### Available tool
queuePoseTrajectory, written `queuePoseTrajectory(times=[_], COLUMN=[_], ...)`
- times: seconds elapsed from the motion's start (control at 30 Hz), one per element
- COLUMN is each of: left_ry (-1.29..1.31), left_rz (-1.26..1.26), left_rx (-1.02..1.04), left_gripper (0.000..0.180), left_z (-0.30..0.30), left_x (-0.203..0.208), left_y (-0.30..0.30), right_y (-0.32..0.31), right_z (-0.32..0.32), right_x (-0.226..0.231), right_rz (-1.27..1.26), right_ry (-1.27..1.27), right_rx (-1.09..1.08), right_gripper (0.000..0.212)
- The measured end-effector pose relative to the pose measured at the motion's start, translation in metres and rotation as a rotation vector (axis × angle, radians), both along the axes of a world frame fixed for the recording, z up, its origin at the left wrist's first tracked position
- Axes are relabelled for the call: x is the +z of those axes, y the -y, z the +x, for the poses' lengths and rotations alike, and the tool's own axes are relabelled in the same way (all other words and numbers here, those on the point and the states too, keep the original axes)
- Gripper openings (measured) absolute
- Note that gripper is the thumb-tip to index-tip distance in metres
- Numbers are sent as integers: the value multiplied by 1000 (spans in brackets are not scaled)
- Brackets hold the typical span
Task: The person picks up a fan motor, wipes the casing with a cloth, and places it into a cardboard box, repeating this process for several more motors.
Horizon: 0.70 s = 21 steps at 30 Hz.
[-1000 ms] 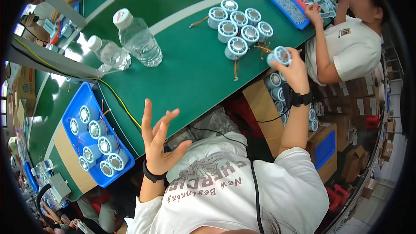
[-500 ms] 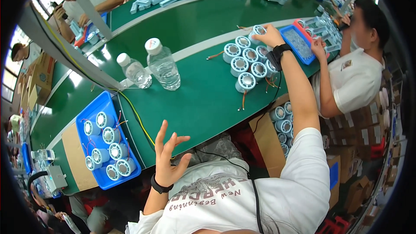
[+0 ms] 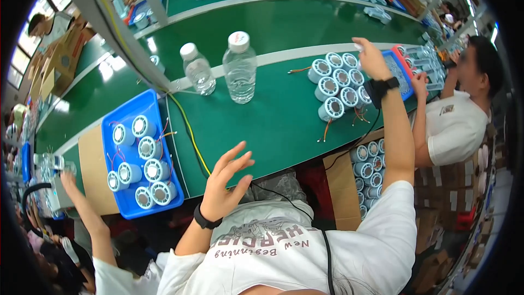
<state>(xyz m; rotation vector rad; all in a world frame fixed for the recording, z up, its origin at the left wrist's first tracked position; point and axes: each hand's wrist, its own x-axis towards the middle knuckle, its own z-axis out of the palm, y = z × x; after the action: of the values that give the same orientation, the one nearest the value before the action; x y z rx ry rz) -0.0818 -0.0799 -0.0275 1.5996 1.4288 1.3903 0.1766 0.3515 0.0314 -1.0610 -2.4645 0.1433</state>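
Observation:
Several light-blue cylindrical motors with slotted round tops and coloured wires stand grouped on the green table at the right. Just beyond the far right of this group, my right hand hovers with its index finger stretched out; I see nothing held in it. My left hand is above the table's near edge, fingers spread, holding nothing. To its left lies a blue tray with several more of these motors, their thin red and orange wires hanging out.
Two clear water bottles stand mid-table by a metal post. A yellow-green cable crosses beside the tray. Below the right edge, an open carton holds more motors. A co-worker sits at right; another person's arm reaches in at left.
My right hand has let go of a motor at the group's far side and moved away from it. Another person's arm has come in at the left. The whole view has shifted.

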Motion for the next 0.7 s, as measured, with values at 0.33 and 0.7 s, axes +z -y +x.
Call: queuePoseTrajectory(times=[0.33,0.7], left_ry=[868,720], left_rz=[-28,-90], left_rx=[-32,393], left_gripper=[36,26], left_z=[20,-3], left_x=[41,26], left_y=[-53,5], right_y=[247,172], right_z=[-118,-196], right_x=[72,-39], right_rz=[-574,-501], right_ry=[-282,-360], right_rx=[731,387], right_gripper=[39,84])
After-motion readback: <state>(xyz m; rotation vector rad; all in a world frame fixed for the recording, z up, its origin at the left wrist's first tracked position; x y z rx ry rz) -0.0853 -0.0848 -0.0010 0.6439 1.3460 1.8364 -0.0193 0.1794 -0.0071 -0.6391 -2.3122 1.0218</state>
